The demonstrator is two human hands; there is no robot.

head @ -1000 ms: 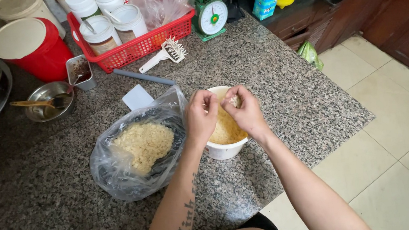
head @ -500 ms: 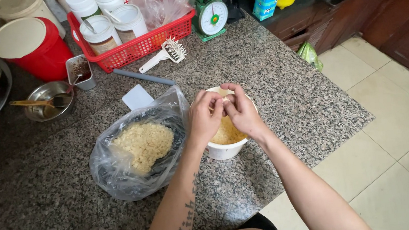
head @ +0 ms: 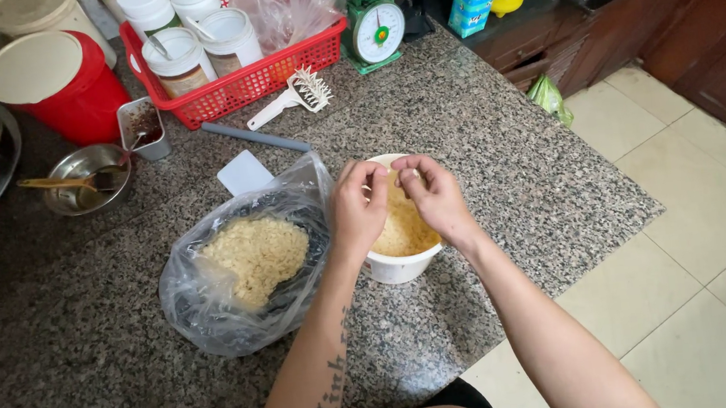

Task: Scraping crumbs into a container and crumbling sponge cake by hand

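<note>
Granite counter (head: pixel 499 138), cream floor tiles (head: pixel 708 286), white bowl (head: pixel 397 267).

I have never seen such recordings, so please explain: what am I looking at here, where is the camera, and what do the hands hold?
There is no machine here. A person works with two bare hands, and one camera worn on the head looks down at them, so you see the person's own arms from above.

The left hand and right hand are together over a white bowl of yellowish crumbs. The fingertips pinch something small between them; what it is cannot be made out.

The bowl stands on a granite counter. Left of it lies a clear plastic bag with more of the same crumbs. Further back are a red basket with white-lidded jars, a green kitchen scale, a red tub with a pale lid, and a small metal bowl with a spoon.
</note>
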